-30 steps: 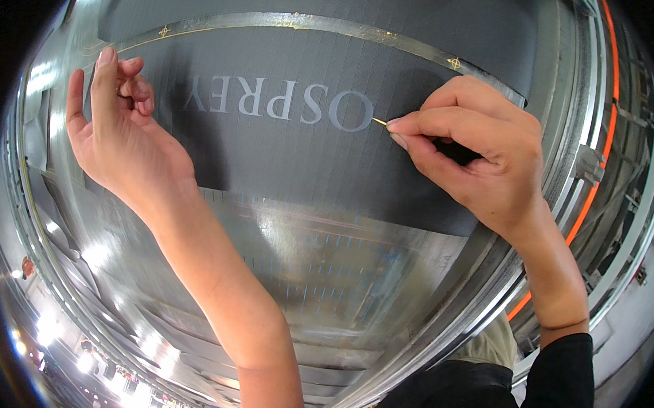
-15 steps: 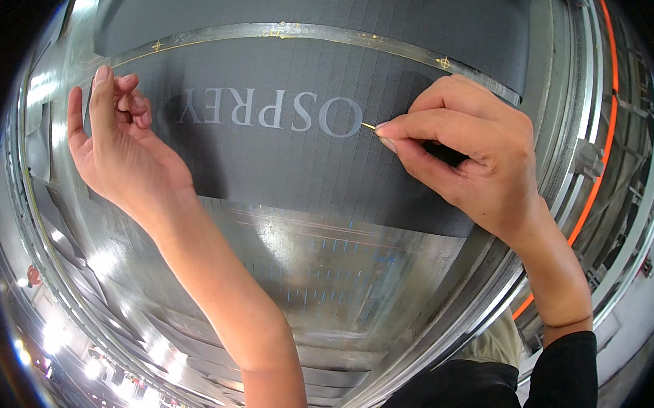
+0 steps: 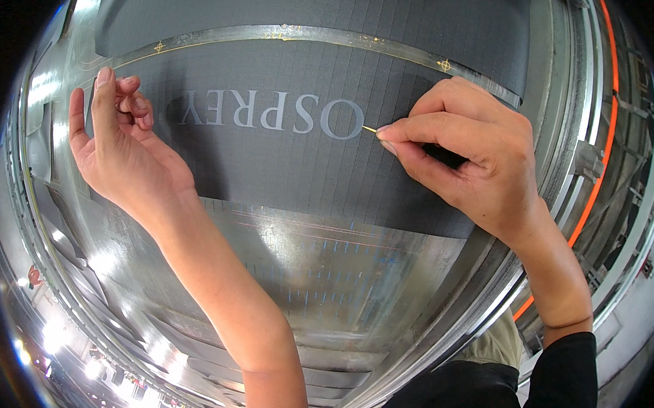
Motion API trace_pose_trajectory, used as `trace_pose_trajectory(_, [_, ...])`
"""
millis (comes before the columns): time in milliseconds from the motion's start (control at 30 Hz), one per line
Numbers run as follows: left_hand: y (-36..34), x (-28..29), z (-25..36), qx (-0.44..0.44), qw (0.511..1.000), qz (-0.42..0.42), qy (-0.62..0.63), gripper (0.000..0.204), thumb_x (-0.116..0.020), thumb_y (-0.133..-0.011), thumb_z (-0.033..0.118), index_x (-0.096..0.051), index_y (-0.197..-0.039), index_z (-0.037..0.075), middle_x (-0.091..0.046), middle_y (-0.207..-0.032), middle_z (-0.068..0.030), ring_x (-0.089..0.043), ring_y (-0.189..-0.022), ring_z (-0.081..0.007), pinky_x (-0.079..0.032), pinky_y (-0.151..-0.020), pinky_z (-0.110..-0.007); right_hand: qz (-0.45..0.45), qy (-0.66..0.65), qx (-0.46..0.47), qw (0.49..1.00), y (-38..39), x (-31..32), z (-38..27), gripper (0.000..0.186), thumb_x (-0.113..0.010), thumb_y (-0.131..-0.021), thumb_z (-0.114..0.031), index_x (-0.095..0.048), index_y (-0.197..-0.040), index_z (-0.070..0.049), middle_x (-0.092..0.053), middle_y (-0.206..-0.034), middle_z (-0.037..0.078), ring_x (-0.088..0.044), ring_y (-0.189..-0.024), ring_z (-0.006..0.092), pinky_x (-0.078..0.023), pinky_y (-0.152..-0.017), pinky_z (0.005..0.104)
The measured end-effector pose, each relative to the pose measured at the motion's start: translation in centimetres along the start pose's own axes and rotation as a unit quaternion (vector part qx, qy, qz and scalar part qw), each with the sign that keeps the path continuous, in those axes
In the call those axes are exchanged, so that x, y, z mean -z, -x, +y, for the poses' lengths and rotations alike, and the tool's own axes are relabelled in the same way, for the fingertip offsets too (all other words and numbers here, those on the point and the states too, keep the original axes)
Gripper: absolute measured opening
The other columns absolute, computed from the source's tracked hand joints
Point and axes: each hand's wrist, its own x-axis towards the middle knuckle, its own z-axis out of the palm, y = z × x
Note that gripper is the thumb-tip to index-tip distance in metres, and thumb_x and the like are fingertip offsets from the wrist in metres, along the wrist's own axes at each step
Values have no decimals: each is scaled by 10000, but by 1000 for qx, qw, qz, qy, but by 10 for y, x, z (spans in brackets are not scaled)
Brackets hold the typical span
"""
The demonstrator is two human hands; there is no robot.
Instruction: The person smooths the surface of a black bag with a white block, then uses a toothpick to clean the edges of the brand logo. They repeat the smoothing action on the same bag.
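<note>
A dark grey fabric panel lies flat on a shiny metal table, with large pale grey printed letters that appear upside down. Pinched between thumb and forefinger of my right hand is a thin yellowish pointed stick. Its tip is at the right edge of the round end letter; whether it touches the fabric I cannot tell. Over the panel's left end, my left hand is turned palm up, fingers loosely curled and apart, with nothing in it.
A second dark panel lies beyond a metal strip with yellow marks. Blue tick marks cover the bare metal table nearer me. Along the right run metal rails and an orange cable.
The view has shifted very slightly. Both hands keep the same poses, and the stick stays pinched at the round letter.
</note>
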Motion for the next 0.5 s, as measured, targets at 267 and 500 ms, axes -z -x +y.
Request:
trace_pose_trajectory(267, [-1, 1, 2, 6, 1000, 8, 2, 562, -737, -894, 40, -385, -1320, -64, -690, -808, -156, -563, -634, -95, -369, -553, -199, -1, -3, -19, 1000, -1, 0, -1, 197, -805, -735, 52, -785, -899, -54, -652, -783, 38, -603, -685, 134, -450, -568, 240])
trace_pose_trajectory(500, [-1, 2, 0, 3, 1000, 7, 12, 578, -739, -893, 44, -376, -1328, -67, -692, -805, -152, -560, -625, -90, -373, -552, -196, -6, 12, -17, 1000, 0, 0, -1, 199, -804, -737, 52, -785, -903, -55, -651, -781, 36, -600, -689, 132, -447, -574, 240])
